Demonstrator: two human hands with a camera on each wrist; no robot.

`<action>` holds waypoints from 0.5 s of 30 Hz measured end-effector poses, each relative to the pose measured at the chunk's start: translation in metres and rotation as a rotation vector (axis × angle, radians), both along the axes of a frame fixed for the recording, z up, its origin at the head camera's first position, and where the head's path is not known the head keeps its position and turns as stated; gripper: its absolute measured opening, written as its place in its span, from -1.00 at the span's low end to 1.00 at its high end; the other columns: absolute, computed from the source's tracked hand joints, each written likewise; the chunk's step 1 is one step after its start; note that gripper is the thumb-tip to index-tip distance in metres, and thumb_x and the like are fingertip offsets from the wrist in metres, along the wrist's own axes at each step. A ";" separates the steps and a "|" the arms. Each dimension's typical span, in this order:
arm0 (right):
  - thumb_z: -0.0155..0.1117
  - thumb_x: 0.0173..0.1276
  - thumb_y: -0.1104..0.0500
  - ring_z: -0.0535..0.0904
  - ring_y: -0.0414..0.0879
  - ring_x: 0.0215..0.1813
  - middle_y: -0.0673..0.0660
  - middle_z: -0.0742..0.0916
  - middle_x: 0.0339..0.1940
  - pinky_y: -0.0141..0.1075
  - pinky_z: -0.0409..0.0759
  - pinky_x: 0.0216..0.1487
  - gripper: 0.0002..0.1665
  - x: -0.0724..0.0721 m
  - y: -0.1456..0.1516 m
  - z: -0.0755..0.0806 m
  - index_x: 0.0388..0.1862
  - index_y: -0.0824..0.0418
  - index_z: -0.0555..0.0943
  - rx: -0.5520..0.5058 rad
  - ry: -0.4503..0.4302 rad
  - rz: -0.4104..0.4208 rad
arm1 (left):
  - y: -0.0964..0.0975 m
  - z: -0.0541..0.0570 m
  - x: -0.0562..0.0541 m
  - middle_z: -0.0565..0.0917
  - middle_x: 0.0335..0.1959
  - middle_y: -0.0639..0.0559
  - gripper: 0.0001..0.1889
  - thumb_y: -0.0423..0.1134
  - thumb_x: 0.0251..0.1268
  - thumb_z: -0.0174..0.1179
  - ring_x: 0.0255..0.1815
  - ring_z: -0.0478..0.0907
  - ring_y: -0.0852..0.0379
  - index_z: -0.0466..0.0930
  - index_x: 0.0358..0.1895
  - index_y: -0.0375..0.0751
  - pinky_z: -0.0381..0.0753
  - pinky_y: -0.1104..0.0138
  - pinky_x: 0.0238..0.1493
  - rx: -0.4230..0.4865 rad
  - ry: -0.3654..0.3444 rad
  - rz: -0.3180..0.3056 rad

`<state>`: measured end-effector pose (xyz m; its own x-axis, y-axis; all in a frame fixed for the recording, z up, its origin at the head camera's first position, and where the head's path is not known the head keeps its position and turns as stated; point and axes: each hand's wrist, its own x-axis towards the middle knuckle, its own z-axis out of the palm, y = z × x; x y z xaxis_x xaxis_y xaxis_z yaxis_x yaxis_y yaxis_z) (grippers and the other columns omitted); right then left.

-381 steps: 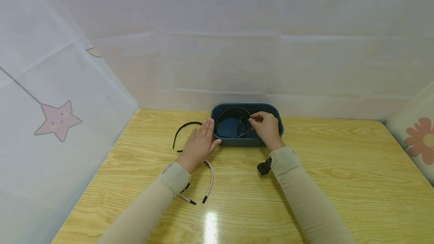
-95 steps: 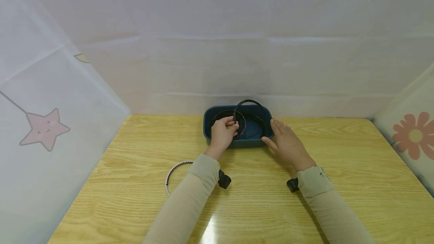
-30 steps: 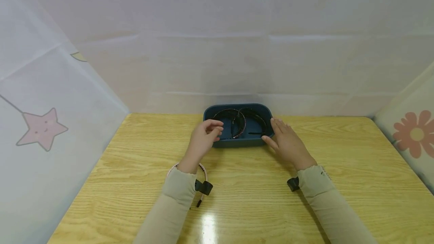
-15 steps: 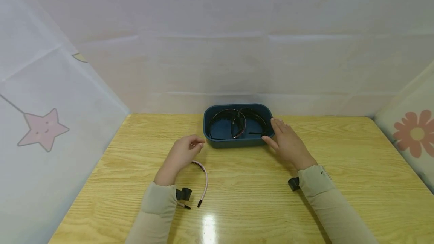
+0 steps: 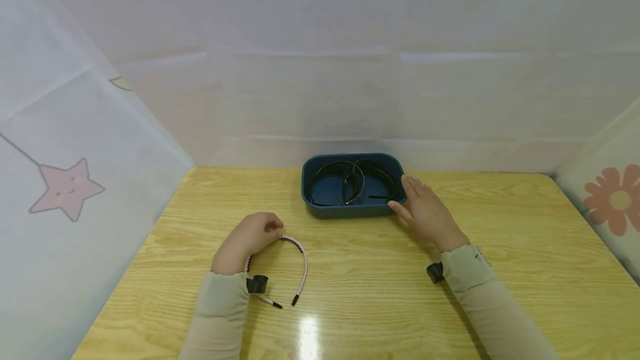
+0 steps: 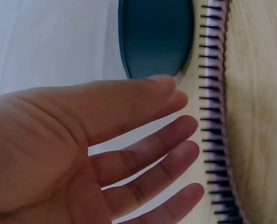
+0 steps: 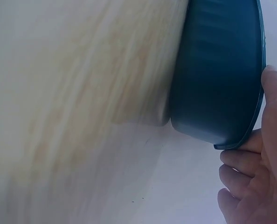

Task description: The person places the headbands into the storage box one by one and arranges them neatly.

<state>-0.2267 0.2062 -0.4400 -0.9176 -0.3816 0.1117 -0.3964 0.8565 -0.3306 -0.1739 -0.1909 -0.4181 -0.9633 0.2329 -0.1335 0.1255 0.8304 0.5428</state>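
Note:
A pink headband [image 5: 305, 269] with black inner teeth and black tips lies on the table at the front left. My left hand [image 5: 249, 241] is over its upper left part, fingers loosely bent. In the left wrist view, the fingertips stop just short of the toothed band [image 6: 214, 100], with nothing between them. A dark blue bin [image 5: 350, 212] stands at the back; inside it, a dark speckled headband [image 5: 361, 181] overlaps a black headband [image 5: 386, 175]. My right hand [image 5: 430, 219] rests its fingers along the bin's right end, with the thumb at the front rim.
The yellow wood-grain table [image 5: 365, 288] reaches to a pale cloth backdrop [image 5: 325, 99] just behind the bin. Cloth sides with a pink star [image 5: 67, 189] and a flower [image 5: 620, 200] stand at left and right.
Earlier the left hand lowered a black headband into the bin and let go. It has since moved back and left to the pink headband. The right hand stays at the bin's end.

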 end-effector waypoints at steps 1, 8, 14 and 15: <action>0.06 0.62 -0.15 -0.01 0.35 0.62 0.45 0.15 0.61 0.10 -0.13 0.63 -0.06 0.000 0.000 0.000 0.61 0.47 0.02 -0.002 0.000 0.000 | -0.002 0.000 0.001 0.72 -0.02 -0.15 -0.82 -0.36 0.43 0.23 0.06 0.62 -0.15 0.72 0.00 -0.29 0.60 -0.03 0.11 0.000 -0.006 0.005; 0.06 0.62 -0.16 0.00 0.35 0.62 0.46 0.16 0.60 0.13 -0.09 0.62 -0.06 0.001 0.000 0.001 0.61 0.48 0.04 0.003 0.008 0.005 | -0.013 0.001 0.004 0.72 -0.01 -0.13 -0.81 -0.39 0.34 0.29 0.08 0.62 -0.14 0.72 -0.02 -0.28 0.60 -0.02 0.12 0.009 -0.059 0.038; 0.03 0.62 -0.18 0.01 0.36 0.61 0.47 0.17 0.60 0.13 -0.09 0.61 -0.06 -0.001 0.001 0.001 0.60 0.49 0.05 0.001 0.018 0.009 | -0.020 -0.002 0.000 0.70 -0.15 -0.11 -0.82 -0.39 0.29 0.36 -0.09 0.62 -0.05 0.71 -0.07 -0.29 0.63 0.05 -0.04 0.012 -0.107 0.055; 0.03 0.62 -0.18 0.01 0.36 0.61 0.47 0.17 0.60 0.13 -0.09 0.61 -0.06 -0.001 0.001 0.001 0.60 0.50 0.05 -0.001 0.021 0.011 | -0.020 -0.002 0.000 0.69 -0.18 -0.10 -0.82 -0.40 0.26 0.37 -0.12 0.62 -0.04 0.71 -0.08 -0.30 0.63 0.06 -0.06 0.006 -0.108 0.051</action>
<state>-0.2282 0.2073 -0.4386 -0.9108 -0.3912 0.1316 -0.4125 0.8519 -0.3228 -0.1742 -0.2111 -0.4203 -0.9539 0.1852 -0.2361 0.0237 0.8308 0.5561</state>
